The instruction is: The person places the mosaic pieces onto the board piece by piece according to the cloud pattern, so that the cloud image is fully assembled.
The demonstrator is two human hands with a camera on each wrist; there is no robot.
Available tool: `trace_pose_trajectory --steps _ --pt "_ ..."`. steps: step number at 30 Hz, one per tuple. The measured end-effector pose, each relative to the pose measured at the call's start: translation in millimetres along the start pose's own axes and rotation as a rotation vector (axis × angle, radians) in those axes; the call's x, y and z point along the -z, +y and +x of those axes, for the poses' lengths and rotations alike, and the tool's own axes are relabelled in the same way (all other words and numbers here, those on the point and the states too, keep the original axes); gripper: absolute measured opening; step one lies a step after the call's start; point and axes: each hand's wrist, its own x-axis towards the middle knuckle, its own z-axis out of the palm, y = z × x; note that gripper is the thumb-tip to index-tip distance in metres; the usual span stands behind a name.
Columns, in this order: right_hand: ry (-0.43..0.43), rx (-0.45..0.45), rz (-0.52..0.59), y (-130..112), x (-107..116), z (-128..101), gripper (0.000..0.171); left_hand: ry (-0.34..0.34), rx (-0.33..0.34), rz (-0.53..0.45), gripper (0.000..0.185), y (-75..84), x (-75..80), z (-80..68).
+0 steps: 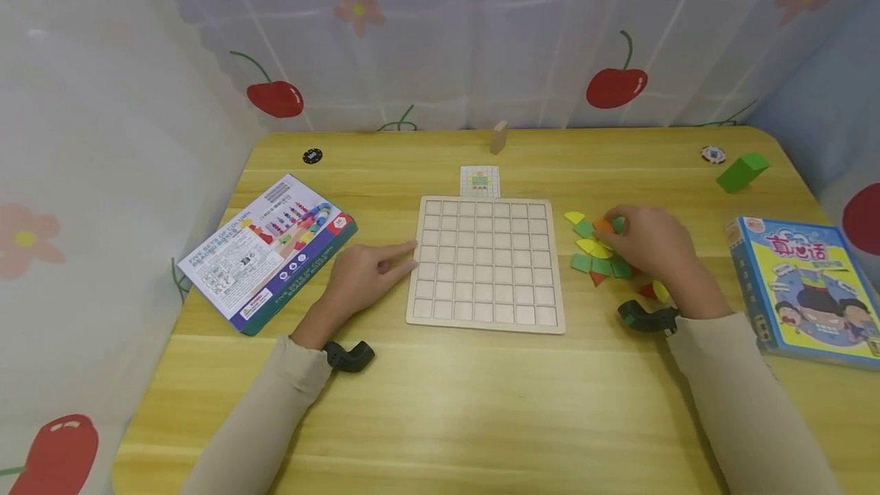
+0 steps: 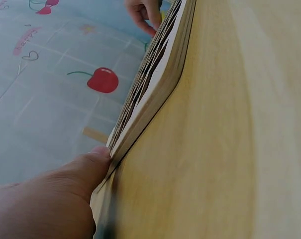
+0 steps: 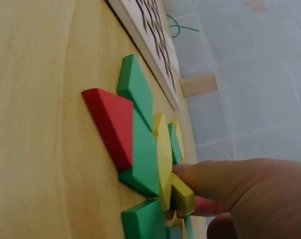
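A wooden grid board [image 1: 484,254] with bare square cells lies flat at mid-table. My left hand [image 1: 360,273] touches its left edge with thumb and finger extended; the left wrist view shows the thumb [image 2: 93,162] against the board's side. Right of the board, my right hand [image 1: 649,239] reaches down into a cluster of flat pieces: green [image 1: 581,262], yellow [image 1: 574,216], red [image 1: 597,279] and orange [image 1: 602,225]. Its fingertips are at the orange piece. In the right wrist view the thumb is beside a yellow piece [image 3: 182,196]; whether anything is pinched stays hidden.
A small pattern card [image 1: 480,181] lies behind the board, and a wooden block [image 1: 498,137] stands farther back. Boxed games flank the work, one left [image 1: 268,250], one right [image 1: 811,289]. Two chips [image 1: 312,156] [image 1: 713,154] and a green block [image 1: 742,173] are toward the back.
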Motion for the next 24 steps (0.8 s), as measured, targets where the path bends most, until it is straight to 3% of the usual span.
trace_pose_trajectory --steps 15,24 --pt "0.079 0.030 -0.031 -11 5 -7 0.055 0.003 -0.008 0.002 0.038 -0.3 0.2 0.3" --pt "0.179 0.167 -0.029 -34 -4 -7 0.047 -0.009 0.015 0.018 0.038 2.3 -0.5 -0.9"
